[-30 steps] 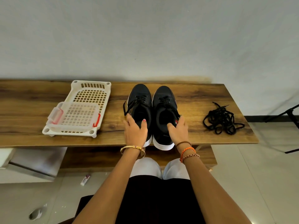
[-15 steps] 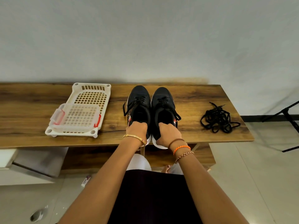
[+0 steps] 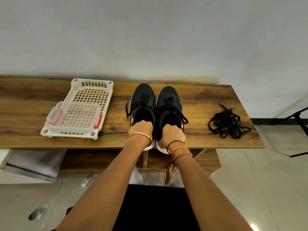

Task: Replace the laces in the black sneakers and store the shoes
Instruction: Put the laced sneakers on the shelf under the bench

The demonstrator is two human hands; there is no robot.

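Observation:
Two black sneakers with white soles stand side by side on the wooden table [image 3: 208, 100], toes toward the wall. My left hand [image 3: 141, 129] grips the heel of the left sneaker [image 3: 143, 99], fingers curled into its opening. My right hand [image 3: 172, 134] grips the heel of the right sneaker [image 3: 169, 99] the same way. Both shoes carry black laces, with loose ends trailing at their sides. A tangled bundle of black laces [image 3: 228, 121] lies on the table to the right.
A cream perforated plastic rack [image 3: 93, 90] sits at the table's left, with a clear lidded box with red clips [image 3: 75, 116] on it. A shelf lies under the table. A black stand's legs [image 3: 298, 117] are on the floor at right.
Both hands went from resting flat on the shoe heels to curling into the openings and gripping them. The view shifted slightly lower and closer; the shoes stay in place.

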